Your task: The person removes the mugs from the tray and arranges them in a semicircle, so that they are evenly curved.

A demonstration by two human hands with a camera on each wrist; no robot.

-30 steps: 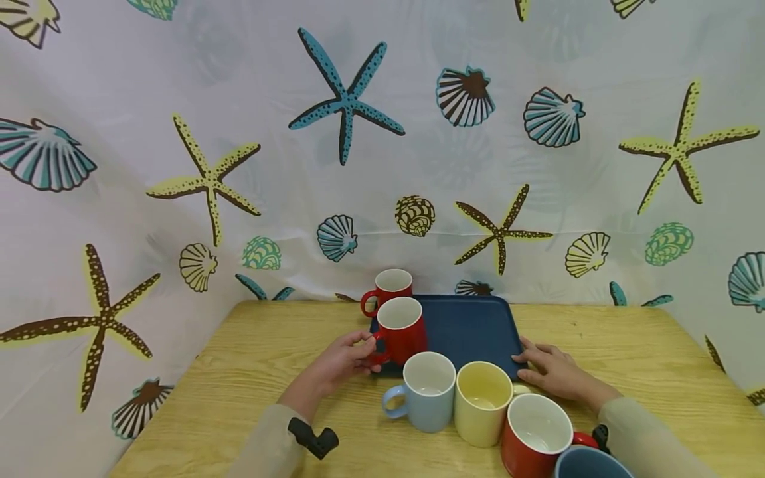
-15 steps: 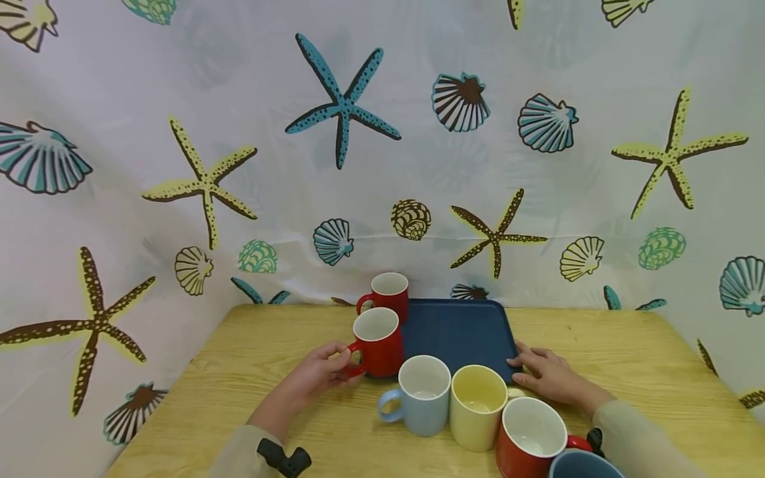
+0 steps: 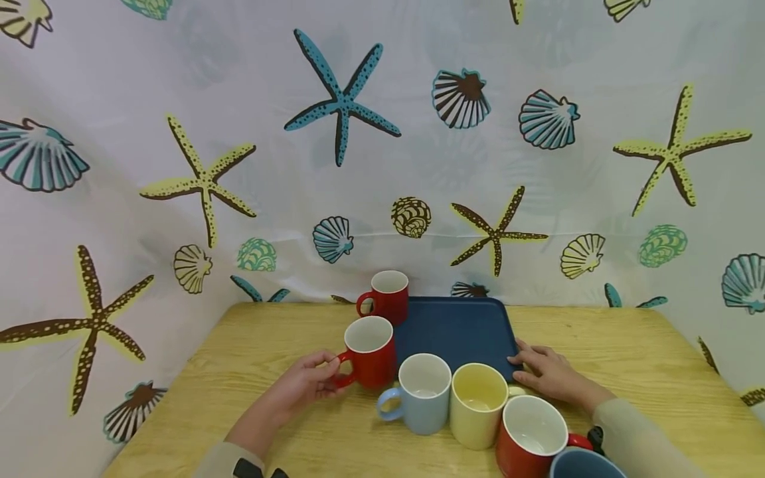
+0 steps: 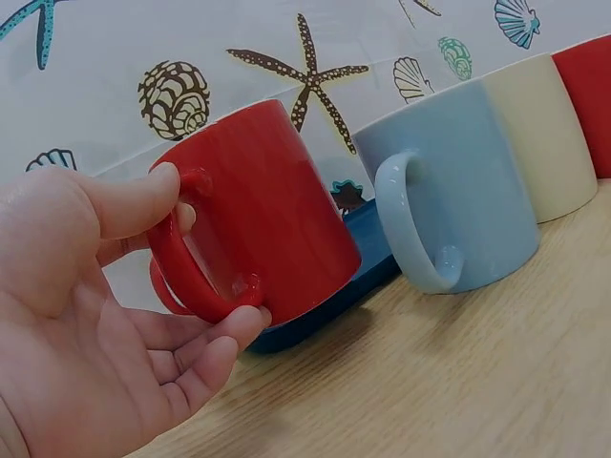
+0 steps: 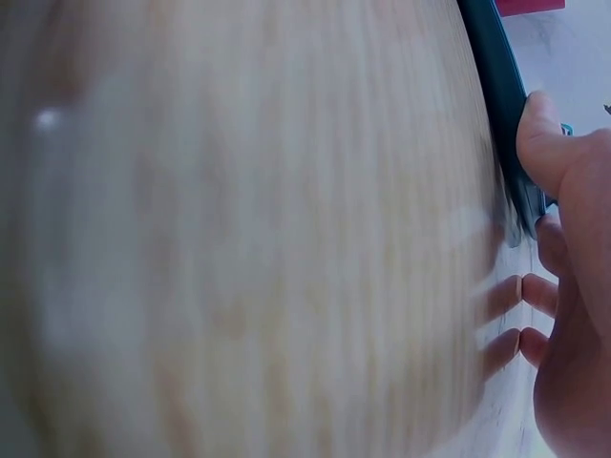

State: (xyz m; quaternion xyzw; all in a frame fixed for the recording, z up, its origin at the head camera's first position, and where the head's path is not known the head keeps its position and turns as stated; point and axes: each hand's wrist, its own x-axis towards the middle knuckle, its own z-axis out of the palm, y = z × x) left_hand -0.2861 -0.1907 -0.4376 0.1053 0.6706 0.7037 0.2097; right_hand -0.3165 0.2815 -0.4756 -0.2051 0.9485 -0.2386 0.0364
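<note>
My left hand [image 3: 299, 388] pinches the handle of a red mug [image 3: 375, 358] with a white inside, thumb on top and fingertips below. The mug is at the front left corner of the dark blue tray [image 3: 457, 332]; whether its base touches anything I cannot tell. Behind it, a second red mug [image 3: 391, 302] stands at the tray's back left corner. My right hand [image 3: 550, 375] rests at the tray's right front corner, fingers loosely extended. In the right wrist view its thumb [image 5: 546, 157] lies against the tray's edge and other fingertips touch the table.
A light blue mug [image 3: 425, 405], a yellow mug [image 3: 475, 418], another red mug [image 3: 526, 441] and a darker blue mug [image 3: 586, 465] form a slanting row before the tray. Wooden tabletop [image 3: 275, 332] lies left. A shell-and-starfish cloth [image 3: 382, 159] hangs behind.
My left hand has drawn the red mug left and toward me, from on the tray to its front left corner. The right hand has stayed at the tray's edge.
</note>
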